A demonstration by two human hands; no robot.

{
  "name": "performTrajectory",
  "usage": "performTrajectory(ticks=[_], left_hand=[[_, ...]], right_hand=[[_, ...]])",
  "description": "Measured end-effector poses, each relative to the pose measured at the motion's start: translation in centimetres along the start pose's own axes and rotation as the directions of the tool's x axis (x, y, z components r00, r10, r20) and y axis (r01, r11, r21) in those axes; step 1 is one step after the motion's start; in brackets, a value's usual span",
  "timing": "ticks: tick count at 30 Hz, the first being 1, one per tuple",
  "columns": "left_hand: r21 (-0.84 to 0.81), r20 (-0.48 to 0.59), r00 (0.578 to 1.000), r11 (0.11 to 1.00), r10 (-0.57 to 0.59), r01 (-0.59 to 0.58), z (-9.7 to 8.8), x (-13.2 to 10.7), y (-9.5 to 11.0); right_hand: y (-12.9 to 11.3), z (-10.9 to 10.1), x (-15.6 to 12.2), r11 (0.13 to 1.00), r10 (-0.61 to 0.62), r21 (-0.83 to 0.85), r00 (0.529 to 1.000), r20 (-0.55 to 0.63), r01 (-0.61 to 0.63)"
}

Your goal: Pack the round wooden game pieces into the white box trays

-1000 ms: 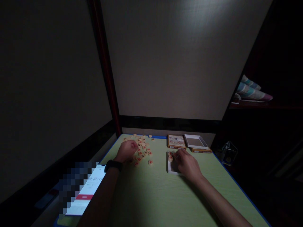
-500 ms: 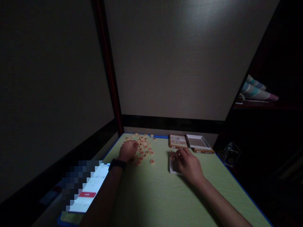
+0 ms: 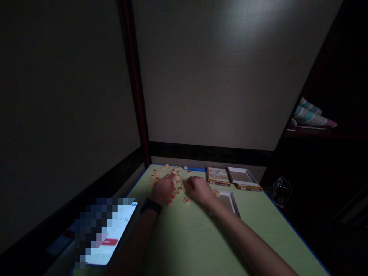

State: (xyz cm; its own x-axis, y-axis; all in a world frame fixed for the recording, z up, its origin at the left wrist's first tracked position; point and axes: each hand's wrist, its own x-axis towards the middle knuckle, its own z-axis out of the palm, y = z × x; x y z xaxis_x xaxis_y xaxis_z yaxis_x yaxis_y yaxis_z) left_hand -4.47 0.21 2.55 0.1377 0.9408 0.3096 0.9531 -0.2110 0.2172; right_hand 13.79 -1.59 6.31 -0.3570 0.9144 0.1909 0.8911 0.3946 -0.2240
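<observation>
Many round wooden Chinese chess pieces (image 3: 177,192), with red or black characters, lie in a loose pile at the table's far left. My left hand (image 3: 163,188), with a dark band at the wrist, is at the pile's near left side. Its fingers are pressed together, and what they hold, if anything, is hidden. Over the pile's right edge is my right hand (image 3: 198,189), fingers curled down; their tips are out of sight. Behind its wrist sits a shallow white box tray (image 3: 234,205), partly covered by the forearm, with a chess piece (image 3: 216,193) at its far left corner.
A printed box lid (image 3: 218,175) lies at the back of the green table (image 3: 189,241). Beside it, a white-rimmed tray (image 3: 243,176) rests on another box. A lit phone (image 3: 115,234) is at the left edge. Walls rise behind and to the left.
My right hand has moved left from the white tray to the chess pieces, uncovering more of the tray. My left hand has shifted slightly right and nearer.
</observation>
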Motion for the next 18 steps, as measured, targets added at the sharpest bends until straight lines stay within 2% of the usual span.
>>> performTrajectory(ticks=[4, 8, 14, 18], left_hand=[[0.054, -0.052, 0.993, 0.993, -0.105, 0.107, -0.7, -0.1, 0.5], [0.084, -0.121, 0.977, 0.979, -0.177, 0.188, -1.2, -0.1, 0.6], [0.058, -0.128, 0.968, 0.973, -0.215, 0.224, -1.3, -0.1, 0.6], [0.026, -0.114, 0.961, 0.967, -0.25, 0.255, -1.7, -0.2, 0.7]], right_hand=[[-1.4, 1.4, 3.6, 0.998, 0.045, -0.056, 0.997, 0.064, -0.042], [-2.1, 2.1, 4.8, 0.992, 0.065, -0.112, 0.99, 0.123, -0.051], [-2.3, 1.1, 5.7, 0.99, 0.016, -0.14, 0.975, 0.223, 0.016], [-1.9, 0.1, 7.3, 0.994, 0.003, -0.11, 0.983, 0.185, 0.017]])
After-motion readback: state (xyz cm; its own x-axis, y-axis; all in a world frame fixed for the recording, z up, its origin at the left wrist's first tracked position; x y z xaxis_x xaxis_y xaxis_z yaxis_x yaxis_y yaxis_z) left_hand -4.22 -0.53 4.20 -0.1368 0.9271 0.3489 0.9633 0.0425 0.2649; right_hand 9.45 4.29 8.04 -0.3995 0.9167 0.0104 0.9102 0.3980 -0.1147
